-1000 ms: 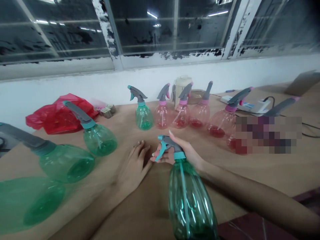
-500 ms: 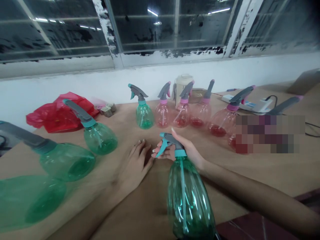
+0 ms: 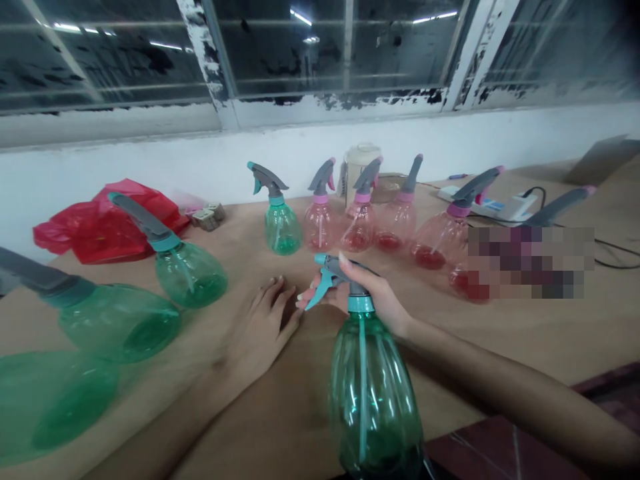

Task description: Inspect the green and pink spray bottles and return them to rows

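1. Bottle (image 3: 376, 393), green: front & ctr, nr person's body; can't tell if base touches table (image 3: 290, 407).
2. R hand (image 3: 381, 293) wrapped round gray spray head (image 3: 359, 283), thumb up top, fingers curled nr teal trigger (image 3: 323, 287); squeeze force: can't tell.
3. L hand (image 3: 263, 327) palm-down on table, fingers slightly spread, nothing held.
4. Tips, IMO: palm snug behind neck, wt centered, L hand clear of nozzle (image 3: 320, 259) or steadying btl.

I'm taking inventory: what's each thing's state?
Held green spray bottle, spray head fitted
Other green spray bottles, standing, liquid low
Pink spray bottles, standing, liquid low
Red plastic bag, crumpled
Power strip, plug inserted
Right hand, gripping spray head
Left hand, open, holding nothing
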Demonstrator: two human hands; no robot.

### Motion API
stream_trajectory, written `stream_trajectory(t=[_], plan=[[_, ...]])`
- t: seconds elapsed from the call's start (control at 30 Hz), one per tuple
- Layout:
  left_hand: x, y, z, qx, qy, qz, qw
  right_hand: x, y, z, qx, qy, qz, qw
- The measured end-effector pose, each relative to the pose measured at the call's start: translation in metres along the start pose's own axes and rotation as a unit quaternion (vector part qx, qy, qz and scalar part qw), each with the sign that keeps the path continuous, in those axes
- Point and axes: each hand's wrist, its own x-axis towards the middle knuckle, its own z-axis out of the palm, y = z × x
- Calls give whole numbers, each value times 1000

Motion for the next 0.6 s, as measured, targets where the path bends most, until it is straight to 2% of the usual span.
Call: stream_trajectory(t=[0.47,0.6], plan=[[1,-1,1,-15,-10,10,1000,-1,6,-3,1,10,43,999],[0,-1,1,-14,-12,0,1000,2,7,-7,18,48,34,998]])
